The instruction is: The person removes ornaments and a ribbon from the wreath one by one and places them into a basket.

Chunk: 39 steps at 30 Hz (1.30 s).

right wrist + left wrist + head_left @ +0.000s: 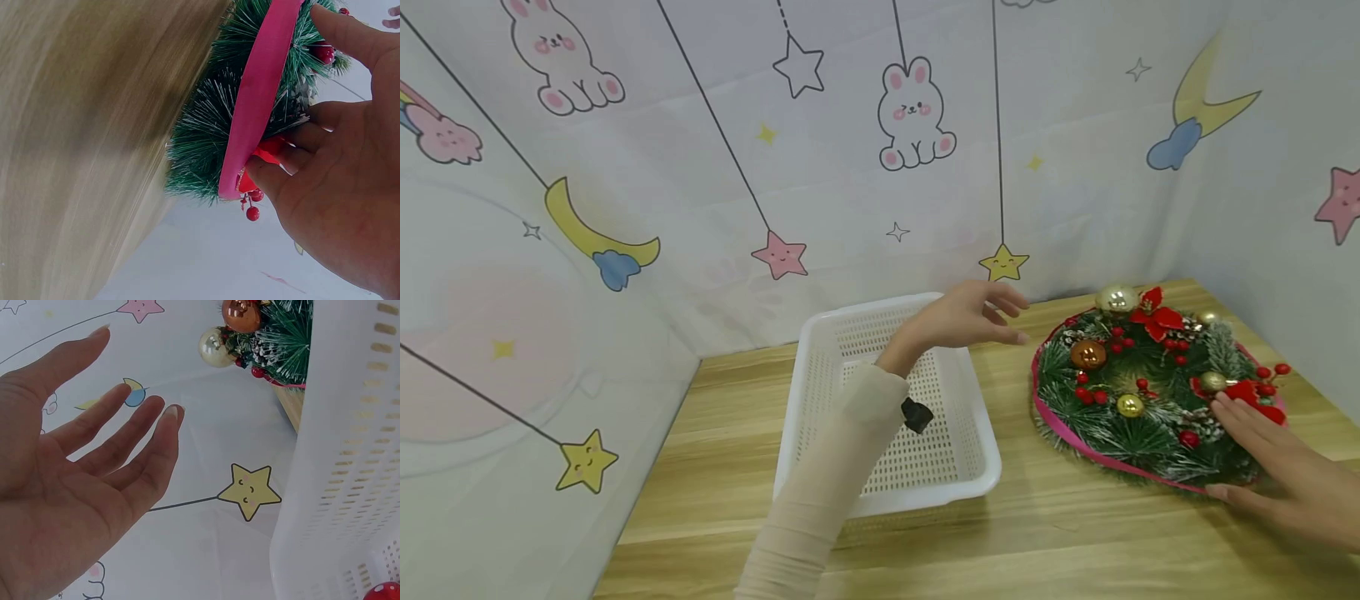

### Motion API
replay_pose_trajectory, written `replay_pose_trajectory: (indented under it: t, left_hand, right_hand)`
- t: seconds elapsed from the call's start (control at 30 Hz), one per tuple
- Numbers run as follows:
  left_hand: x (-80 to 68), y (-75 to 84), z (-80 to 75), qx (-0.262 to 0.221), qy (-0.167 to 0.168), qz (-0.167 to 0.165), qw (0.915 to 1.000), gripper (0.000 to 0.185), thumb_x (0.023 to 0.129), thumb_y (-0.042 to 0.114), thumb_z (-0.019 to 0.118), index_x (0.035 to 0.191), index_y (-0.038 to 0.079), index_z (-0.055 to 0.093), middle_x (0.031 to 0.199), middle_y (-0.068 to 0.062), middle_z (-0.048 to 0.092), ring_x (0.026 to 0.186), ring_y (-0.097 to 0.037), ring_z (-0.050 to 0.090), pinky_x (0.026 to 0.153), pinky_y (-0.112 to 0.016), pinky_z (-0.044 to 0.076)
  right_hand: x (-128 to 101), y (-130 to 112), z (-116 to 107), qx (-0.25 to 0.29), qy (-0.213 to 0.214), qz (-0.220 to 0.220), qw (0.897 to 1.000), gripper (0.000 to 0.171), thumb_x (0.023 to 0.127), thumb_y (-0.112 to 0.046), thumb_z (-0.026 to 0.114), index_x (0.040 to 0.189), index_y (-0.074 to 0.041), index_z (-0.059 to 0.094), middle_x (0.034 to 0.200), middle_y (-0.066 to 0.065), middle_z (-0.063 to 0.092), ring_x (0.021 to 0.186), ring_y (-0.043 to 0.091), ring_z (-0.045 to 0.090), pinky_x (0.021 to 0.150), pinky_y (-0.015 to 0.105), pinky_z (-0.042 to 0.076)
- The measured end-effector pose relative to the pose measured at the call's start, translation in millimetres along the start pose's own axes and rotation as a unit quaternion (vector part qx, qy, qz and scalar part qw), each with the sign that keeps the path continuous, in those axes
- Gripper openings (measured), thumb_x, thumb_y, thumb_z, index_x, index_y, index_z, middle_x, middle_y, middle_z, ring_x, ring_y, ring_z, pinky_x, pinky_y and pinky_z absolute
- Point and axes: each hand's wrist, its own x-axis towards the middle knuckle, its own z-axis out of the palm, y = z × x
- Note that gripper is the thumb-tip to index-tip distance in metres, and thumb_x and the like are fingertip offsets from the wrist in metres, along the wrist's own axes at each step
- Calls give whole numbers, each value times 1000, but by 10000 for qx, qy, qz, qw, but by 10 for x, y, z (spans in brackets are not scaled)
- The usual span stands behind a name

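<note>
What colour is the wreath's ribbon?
Pink; the ribbon shows best in the right wrist view.

Narrow gap between basket and wreath.

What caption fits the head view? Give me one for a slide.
Right hand on a wreath, empty left hand hovering near a basket.

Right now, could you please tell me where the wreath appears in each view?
Head: the wreath sits on the right, below mid-height.
Left wrist: top, right of centre, cut off above.
Right wrist: upper middle, cut off at the top.
Landmark: the wooden table shows in all three.
</note>
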Motion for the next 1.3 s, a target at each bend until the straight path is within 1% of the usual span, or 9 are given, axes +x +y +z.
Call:
replay_pose_trajectory:
  t: [0.2,0.33,0.47,0.57,0.63,0.87,1.07,1.17,1.3]
  left_hand:
    - [69,86,87,25,-155,174,9997,53,96,31,79,144,15,62,143,-7,67,123,-18,70,92,-17,57]
    - [112,149,142,10,-238,280,9993,52,96,30,79,143,14,62,143,-7,67,121,-17,71,90,-16,57]
    - [161,217,200,34,-318,296,9990,51,96,31,79,142,16,63,142,-4,67,118,-12,72,89,-15,57]
    - [206,263,252,39,-437,258,9987,52,96,33,79,143,18,63,143,0,67,117,-8,70,88,-15,56]
    - [237,285,289,9,-510,300,9982,52,96,32,78,144,17,62,144,-1,66,118,-8,70,88,-14,56]
    - [339,340,390,-75,-719,427,9965,53,97,30,77,146,15,60,145,-6,65,117,-9,70,89,-12,53]
    - [440,371,480,5,-864,347,9957,54,96,31,78,145,16,61,141,-2,68,114,-3,69,91,-11,51]
    - [476,376,539,-71,-916,372,9951,52,97,31,78,144,16,62,136,1,69,113,-1,66,92,-11,51]
    - [523,382,618,-49,-987,373,9944,52,97,31,78,144,17,62,134,4,69,119,-3,65,92,-11,50]
  right_hand:
    - [0,-21,-7,-9,-30,48,10000,124,80,-19,90,169,-6,6,178,16,-4,147,-17,-26,124,35,-28]
    - [3,-22,-7,-19,-30,66,10000,123,81,-20,90,169,-6,5,178,16,-3,148,-16,-26,123,33,-28]
    - [-1,-12,3,-33,3,26,10000,124,80,-19,90,169,-6,6,178,18,-3,148,-17,-25,122,30,-28]
    - [-7,-3,11,-42,29,-12,10000,125,79,-18,91,169,-5,5,177,18,-4,148,-17,-25,121,29,-28]
    - [-7,-1,12,-37,40,-31,10000,125,79,-18,91,169,-5,5,177,18,-4,148,-17,-25,121,28,-28]
    - [10,-12,0,-24,81,-45,10000,124,79,-17,91,169,-6,6,178,17,-2,149,-16,-24,122,27,-26]
    - [18,-15,-3,28,93,-46,9999,124,79,-17,91,169,-6,7,178,17,-1,149,-16,-24,123,30,-27]
    - [12,-11,2,6,80,-53,10000,125,78,-17,91,169,-6,6,178,18,-2,149,-16,-24,122,29,-27]
    - [8,-7,8,10,45,-37,10000,125,79,-17,91,169,-6,6,177,18,-3,148,-17,-24,121,29,-27]
